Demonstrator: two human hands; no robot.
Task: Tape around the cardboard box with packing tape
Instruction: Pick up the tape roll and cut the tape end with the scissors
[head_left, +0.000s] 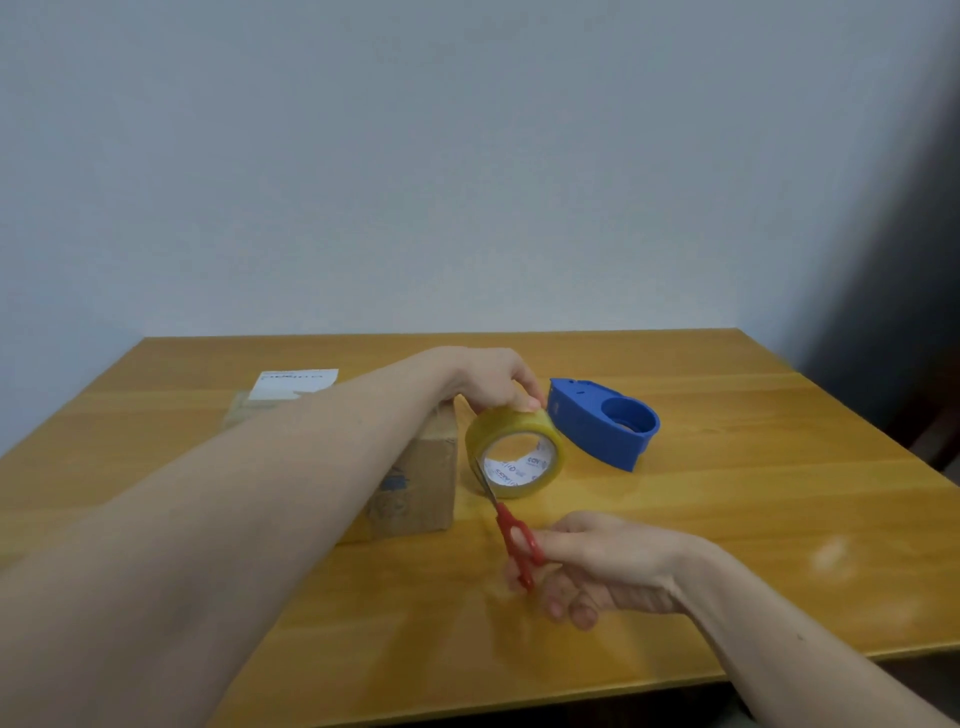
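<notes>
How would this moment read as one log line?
left hand: holds tape roll | right hand: scissors at tape | cardboard box: beside roll

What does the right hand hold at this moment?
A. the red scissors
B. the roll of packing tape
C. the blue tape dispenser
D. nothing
A: the right hand grips the handles of the red scissors, blades pointing at the roll of packing tape, which the left hand holds beside the cardboard box; the blue tape dispenser lies untouched on the table.
</notes>
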